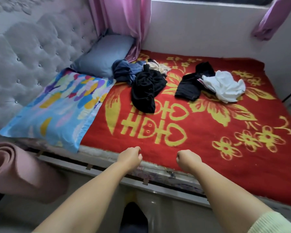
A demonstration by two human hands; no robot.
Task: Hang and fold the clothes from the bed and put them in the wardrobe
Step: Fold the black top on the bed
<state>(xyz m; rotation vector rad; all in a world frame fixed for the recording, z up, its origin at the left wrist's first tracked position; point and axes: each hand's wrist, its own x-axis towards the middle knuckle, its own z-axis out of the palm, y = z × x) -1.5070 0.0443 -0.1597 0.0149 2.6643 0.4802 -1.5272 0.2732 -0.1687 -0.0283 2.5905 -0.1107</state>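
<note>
The bed (200, 132), spread with a red blanket patterned in yellow flowers and characters, is filling most of the view, and every garment in sight is lying on it unfolded, so the task is looking barely begun. No wardrobe and no hangers are showing, so nothing can be said of what may already be stored there.

Two pillows are sitting at the head end: a bright multicoloured pillow (57, 105) nearer the person and a plain blue pillow (102, 54) beyond it, against the grey tufted headboard (23, 56). A rolled pink mat (15, 169) is leaning beside the bed frame.

The clothes are lying in two loose heaps, both well out of reach toward the far side. In the left heap a crumpled black garment (145, 91) is trailing toward the person, touching a bunched blue garment (124, 71) and a small cream piece (160, 67) behind it. In the right heap another black garment (191, 84) is lying partly under a white garment (225, 86).

The person is holding both arms out over the near edge of the bed. The left hand (130, 157) and right hand (188, 159) are each curling into a loose fist, gripping nothing, near each other but apart. All the sorting, hanging and folding appears still to be done.
</note>
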